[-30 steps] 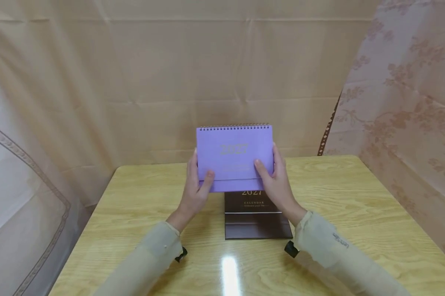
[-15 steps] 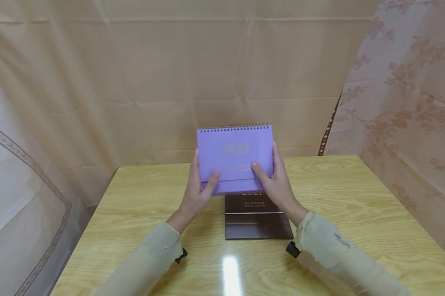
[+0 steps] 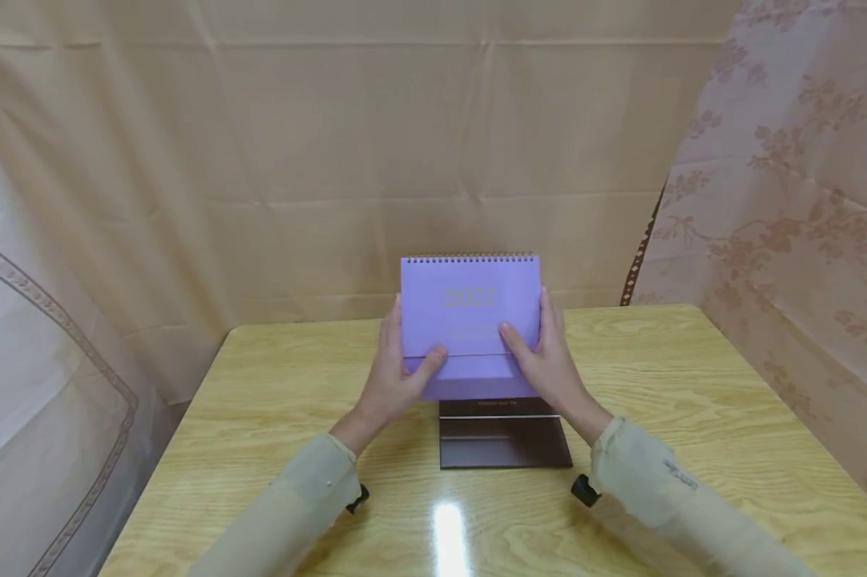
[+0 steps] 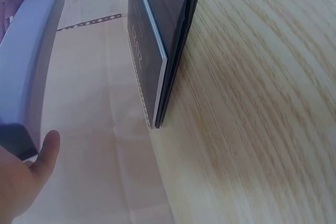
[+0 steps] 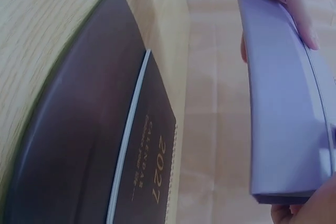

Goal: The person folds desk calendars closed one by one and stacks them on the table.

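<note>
A purple spiral-bound desk calendar (image 3: pixel 469 308) marked with a gold year is held above the table between both hands. My left hand (image 3: pixel 397 377) grips its left side, thumb on the front near the lower edge. On the other side my right hand (image 3: pixel 552 369) grips it, thumb lying on the front cover. Below and partly behind it stands a dark brown desk calendar (image 3: pixel 506 449), its upper part hidden in the head view. From the right wrist view, the brown calendar's cover (image 5: pixel 152 161) reads 2027 CALENDAR; the purple one (image 5: pixel 283 93) is apart from it.
The wood-grain table (image 3: pixel 275 417) extends around the brown calendar. Behind it hangs a beige curtain (image 3: pixel 433 144); a floral curtain (image 3: pixel 801 224) is at the right and a whitish cloth (image 3: pixel 37 361) at the left.
Both hands have brought the purple calendar slightly down and to the right, so it covers more of the brown calendar. The brown calendar stays in place.
</note>
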`<act>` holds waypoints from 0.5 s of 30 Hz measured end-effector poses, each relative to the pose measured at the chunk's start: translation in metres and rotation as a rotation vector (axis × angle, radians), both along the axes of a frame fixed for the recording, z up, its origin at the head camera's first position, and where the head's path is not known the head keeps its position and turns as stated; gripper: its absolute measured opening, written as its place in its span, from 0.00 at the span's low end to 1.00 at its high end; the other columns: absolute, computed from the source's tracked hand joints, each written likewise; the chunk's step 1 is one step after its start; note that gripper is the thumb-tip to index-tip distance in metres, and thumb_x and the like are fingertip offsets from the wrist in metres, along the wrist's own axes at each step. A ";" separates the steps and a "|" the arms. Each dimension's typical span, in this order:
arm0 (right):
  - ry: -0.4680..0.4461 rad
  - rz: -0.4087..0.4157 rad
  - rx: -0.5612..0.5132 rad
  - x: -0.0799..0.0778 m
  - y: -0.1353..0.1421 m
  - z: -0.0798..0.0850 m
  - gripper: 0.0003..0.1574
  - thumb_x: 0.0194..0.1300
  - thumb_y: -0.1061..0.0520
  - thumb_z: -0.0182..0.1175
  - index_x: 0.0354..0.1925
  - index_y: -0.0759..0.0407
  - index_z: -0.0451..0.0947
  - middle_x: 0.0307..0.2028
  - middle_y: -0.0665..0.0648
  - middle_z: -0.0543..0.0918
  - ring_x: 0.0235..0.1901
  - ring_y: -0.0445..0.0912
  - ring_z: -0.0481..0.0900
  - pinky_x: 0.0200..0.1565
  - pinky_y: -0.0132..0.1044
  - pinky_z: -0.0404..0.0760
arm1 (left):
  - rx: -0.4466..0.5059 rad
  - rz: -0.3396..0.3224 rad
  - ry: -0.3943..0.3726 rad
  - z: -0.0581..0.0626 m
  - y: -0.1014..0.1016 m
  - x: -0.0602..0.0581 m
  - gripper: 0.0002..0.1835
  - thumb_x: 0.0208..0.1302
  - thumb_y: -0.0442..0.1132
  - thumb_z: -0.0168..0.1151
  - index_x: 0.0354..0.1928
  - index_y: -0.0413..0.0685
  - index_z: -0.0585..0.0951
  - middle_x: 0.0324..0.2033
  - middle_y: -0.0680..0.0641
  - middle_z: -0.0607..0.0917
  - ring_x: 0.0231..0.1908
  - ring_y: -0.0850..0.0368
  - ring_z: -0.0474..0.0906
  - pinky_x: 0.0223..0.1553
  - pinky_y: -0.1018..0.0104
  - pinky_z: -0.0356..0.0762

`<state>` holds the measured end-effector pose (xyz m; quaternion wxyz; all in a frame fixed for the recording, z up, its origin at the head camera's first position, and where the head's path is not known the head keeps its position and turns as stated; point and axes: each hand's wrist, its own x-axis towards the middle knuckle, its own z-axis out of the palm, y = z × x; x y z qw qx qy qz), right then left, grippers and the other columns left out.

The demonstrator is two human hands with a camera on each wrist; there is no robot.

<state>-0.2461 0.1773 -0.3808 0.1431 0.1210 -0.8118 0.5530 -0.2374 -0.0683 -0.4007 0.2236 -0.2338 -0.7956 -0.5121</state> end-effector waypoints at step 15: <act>-0.066 -0.020 0.202 0.000 0.017 -0.002 0.59 0.73 0.48 0.62 0.78 0.72 0.36 0.71 0.76 0.52 0.69 0.67 0.60 0.71 0.58 0.58 | -0.145 0.054 -0.151 -0.007 0.004 0.001 0.55 0.65 0.53 0.69 0.81 0.43 0.46 0.71 0.37 0.65 0.62 0.44 0.70 0.62 0.45 0.72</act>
